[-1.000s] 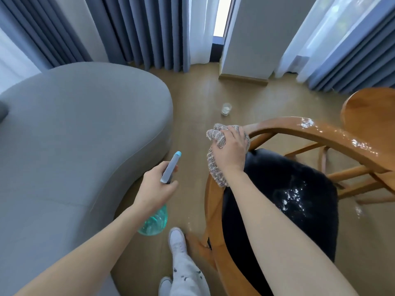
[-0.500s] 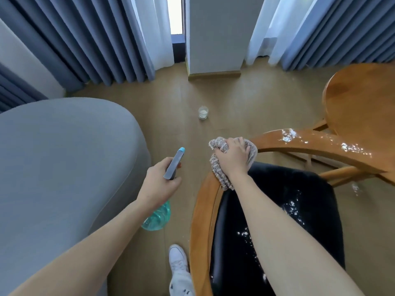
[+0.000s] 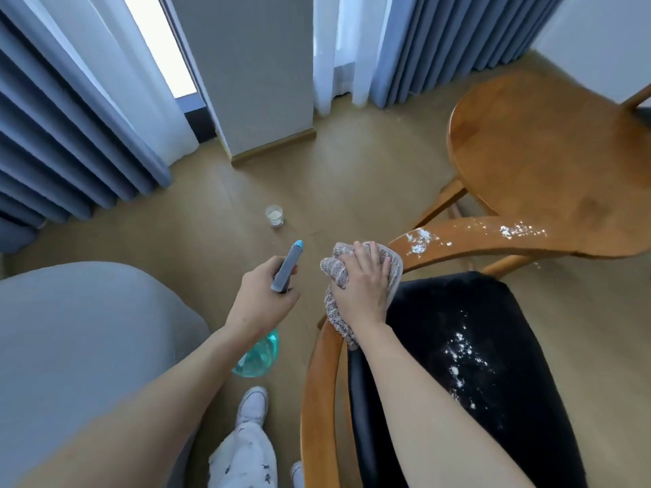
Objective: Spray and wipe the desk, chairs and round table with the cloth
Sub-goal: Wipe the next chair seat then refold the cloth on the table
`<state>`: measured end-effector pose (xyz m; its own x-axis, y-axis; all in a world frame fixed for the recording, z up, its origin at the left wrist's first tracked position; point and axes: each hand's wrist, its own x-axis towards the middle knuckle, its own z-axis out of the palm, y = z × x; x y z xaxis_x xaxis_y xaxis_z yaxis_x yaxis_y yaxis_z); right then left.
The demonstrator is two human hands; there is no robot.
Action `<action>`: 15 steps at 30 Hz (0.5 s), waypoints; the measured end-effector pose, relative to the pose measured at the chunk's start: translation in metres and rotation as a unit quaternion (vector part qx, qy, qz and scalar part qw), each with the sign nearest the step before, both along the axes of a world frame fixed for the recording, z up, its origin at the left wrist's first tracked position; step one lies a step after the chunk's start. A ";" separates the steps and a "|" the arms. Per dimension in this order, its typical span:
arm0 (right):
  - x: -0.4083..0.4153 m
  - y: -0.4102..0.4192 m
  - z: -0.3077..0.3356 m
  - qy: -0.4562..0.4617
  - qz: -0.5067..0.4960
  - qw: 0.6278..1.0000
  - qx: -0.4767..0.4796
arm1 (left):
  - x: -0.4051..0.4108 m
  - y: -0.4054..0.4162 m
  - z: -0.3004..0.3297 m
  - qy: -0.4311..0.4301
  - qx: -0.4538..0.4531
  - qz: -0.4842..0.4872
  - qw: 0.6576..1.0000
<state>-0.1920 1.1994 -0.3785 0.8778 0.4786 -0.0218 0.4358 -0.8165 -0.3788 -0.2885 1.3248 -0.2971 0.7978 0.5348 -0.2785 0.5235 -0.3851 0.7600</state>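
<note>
One spray bottle [image 3: 267,322], nozzle fwd-up.

A speckled grey-pink cloth [image 3: 355,276] is bunched over the curved wooden rail of a black-seated chair [image 3: 475,364], white powder is scattered on rail and seat, a teal spray bottle [image 3: 259,353] is held beside it, and a round table [image 3: 549,156] stands behind.

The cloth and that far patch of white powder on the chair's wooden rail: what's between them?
In the head view, between the cloth and the far powder patch, the rail carries a nearer powder clump, then mostly bare wood.
</note>
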 end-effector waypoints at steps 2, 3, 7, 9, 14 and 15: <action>0.004 0.000 -0.002 -0.017 -0.027 0.999 -0.004 | 0.020 0.008 0.002 -0.006 -0.003 -0.021 1.000; 0.006 0.001 -0.003 -0.024 -0.042 0.999 -0.009 | 0.030 0.012 0.003 -0.009 -0.005 -0.032 0.999; 0.016 0.004 -0.007 -0.044 -0.109 0.993 -0.022 | 0.064 0.026 0.006 -0.006 0.001 -0.101 0.995; 0.020 0.005 -0.008 -0.048 -0.134 0.989 -0.030 | 0.079 0.031 0.008 -0.006 0.000 -0.132 0.991; 0.032 0.002 -0.012 -0.058 -0.163 0.984 -0.046 | 0.109 0.032 0.004 -0.008 0.019 -0.187 0.982; 0.036 0.001 -0.012 -0.064 -0.170 0.982 -0.046 | 0.115 0.030 0.001 -0.004 0.025 -0.201 0.979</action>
